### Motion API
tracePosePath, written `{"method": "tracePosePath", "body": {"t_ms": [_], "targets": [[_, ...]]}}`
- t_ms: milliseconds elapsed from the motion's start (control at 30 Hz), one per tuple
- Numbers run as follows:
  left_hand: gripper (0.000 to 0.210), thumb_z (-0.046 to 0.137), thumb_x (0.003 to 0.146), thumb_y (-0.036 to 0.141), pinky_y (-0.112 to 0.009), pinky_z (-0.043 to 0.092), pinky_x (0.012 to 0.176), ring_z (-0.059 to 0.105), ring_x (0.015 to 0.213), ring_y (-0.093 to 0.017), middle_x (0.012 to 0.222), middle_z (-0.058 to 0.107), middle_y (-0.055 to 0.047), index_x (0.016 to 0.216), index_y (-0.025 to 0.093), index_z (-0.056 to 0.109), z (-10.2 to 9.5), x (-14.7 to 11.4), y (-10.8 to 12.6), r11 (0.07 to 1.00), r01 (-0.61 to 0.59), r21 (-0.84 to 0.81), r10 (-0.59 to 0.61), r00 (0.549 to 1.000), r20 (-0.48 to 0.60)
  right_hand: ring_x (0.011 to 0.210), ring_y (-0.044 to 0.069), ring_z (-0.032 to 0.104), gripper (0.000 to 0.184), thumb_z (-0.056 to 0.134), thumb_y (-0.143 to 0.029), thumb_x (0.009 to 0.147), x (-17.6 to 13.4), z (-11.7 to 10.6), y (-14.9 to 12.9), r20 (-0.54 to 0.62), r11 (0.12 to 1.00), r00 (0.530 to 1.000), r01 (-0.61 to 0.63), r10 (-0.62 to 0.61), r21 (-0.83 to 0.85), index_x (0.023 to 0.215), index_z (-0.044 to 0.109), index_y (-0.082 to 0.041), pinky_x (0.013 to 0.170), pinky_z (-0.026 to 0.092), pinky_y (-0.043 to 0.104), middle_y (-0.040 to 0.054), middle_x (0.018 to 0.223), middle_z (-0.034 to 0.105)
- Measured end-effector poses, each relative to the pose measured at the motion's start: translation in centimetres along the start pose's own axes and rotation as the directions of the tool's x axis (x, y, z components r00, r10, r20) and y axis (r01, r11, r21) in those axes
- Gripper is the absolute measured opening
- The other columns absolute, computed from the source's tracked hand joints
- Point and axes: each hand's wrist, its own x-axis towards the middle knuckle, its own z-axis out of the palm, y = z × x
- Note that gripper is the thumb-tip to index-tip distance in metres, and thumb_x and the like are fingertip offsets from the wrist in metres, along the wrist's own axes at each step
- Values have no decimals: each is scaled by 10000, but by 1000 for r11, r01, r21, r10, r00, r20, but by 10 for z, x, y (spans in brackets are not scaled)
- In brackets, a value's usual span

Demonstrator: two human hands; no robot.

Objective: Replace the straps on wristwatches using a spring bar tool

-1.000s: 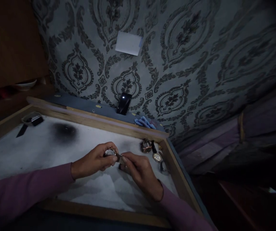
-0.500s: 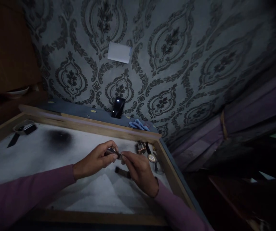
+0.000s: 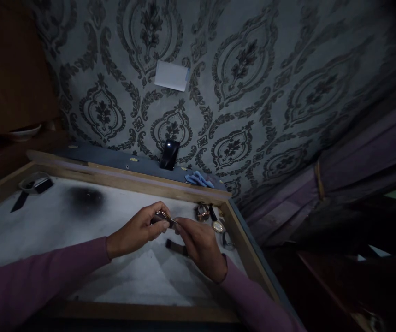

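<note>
My left hand (image 3: 145,228) is closed round a wristwatch (image 3: 159,217), whose metal case shows between thumb and fingers. Close against it, my right hand (image 3: 198,240) pinches a thin, pointed metal tool (image 3: 173,222) at the watch's edge; most of the tool is hidden by the fingers. Below the hands a dark watch strap (image 3: 176,247) lies on the white surface, partly covered by my right hand. To the right lie several watches: one with a rose-gold look (image 3: 202,212), one with a round gold dial (image 3: 217,226), and a dark one (image 3: 227,240).
A wooden rim (image 3: 132,177) frames the white work surface (image 3: 115,281). At the far left sits a clear round container (image 3: 33,181) beside dark pieces. On the back ledge, a phone (image 3: 169,155) leans on the patterned wall near a blue cloth (image 3: 199,179). A purple curtain (image 3: 287,203) hangs at right.
Both hands stay nearly in place at the watch. The watch and the tool tip have shifted very slightly; the other things lie as before.
</note>
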Motion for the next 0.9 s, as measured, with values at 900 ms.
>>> {"method": "tracePosePath", "body": {"t_ms": [900], "targets": [[263, 611, 837, 394, -179, 225, 448, 335, 502, -62, 634, 466, 63, 879, 175, 471, 0, -1, 2, 994, 86, -63, -85, 996, 21, 533, 121, 573, 274, 392, -183, 980, 6, -9, 0, 199, 980, 974, -140, 110, 144, 852, 633, -155, 547, 401, 214, 14, 601, 619]]}}
